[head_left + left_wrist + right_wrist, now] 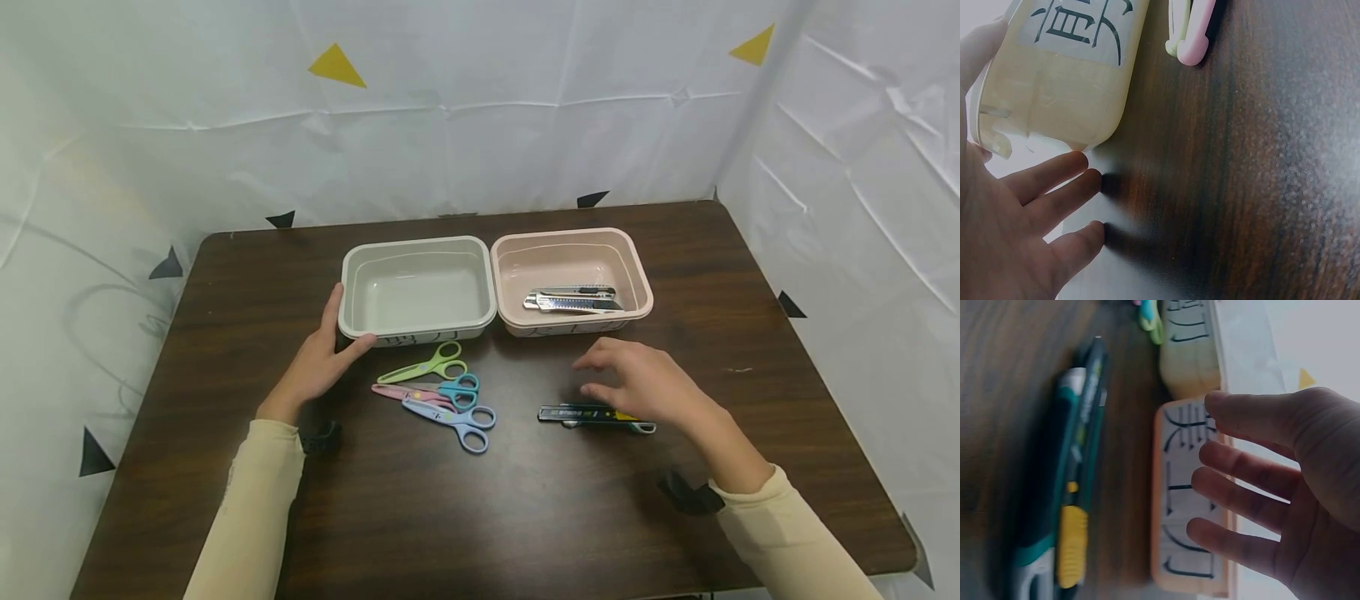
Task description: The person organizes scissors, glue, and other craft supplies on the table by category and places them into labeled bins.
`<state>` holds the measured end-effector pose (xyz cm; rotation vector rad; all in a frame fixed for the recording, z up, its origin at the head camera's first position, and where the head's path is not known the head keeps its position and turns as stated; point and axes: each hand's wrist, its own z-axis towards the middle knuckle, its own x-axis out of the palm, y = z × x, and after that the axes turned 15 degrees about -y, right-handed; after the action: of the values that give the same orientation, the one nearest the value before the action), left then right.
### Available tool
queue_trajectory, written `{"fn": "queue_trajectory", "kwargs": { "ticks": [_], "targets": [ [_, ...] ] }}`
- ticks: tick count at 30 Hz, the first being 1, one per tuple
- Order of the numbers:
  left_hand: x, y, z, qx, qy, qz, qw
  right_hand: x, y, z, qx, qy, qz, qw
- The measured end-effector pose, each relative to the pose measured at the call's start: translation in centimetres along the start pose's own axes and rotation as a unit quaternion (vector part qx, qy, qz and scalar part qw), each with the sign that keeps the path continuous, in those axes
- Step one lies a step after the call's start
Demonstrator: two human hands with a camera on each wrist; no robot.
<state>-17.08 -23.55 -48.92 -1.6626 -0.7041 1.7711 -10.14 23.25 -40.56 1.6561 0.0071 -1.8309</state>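
Note:
My left hand (311,367) rests at the near left corner of the whitish bin (416,243). Its thumb lies at the front rim and the other fingers spread along the left side; the left wrist view shows them fairly straight. In the head view, my right hand (637,379) hovers with loosely bent fingers and nothing in its grasp. Below it lies a black utility knife with a yellow slider (1072,547), beside a dark green and grey knife (1054,469); the hand partly hides them from above. Silver utility knives (573,304) lie inside the pink bin (558,237).
Several children's scissors lie in a loose pile before the whitish bin: green (423,367), teal (465,387), pink (397,392) and blue (438,414). Both bins stand side by side on the dark wooden table (450,533). White sheeting (480,158) hangs behind it.

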Motion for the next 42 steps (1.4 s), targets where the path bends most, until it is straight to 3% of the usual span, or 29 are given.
{"fn": "queue_trajectory", "kwargs": {
  "ticks": [12, 21, 42],
  "targets": [
    [-0.1, -0.1, -0.1, -0.003, -0.001, -0.004, 1.0000, 1.8, -1.3, -1.6, 0.006, 0.044, -0.032, 0.9985],
    [-0.1, 0.0, 0.0, -0.001, 0.001, -0.004, 1.0000, 2.7, -1.9, -2.3, 0.033, 0.089, -0.046, 0.9944],
    [-0.1, 0.0, -0.1, -0.003, 0.001, -0.005, 1.0000, 3.4, -2.2, -2.8, 0.025, 0.080, -0.057, 0.9949]
  ]
}}
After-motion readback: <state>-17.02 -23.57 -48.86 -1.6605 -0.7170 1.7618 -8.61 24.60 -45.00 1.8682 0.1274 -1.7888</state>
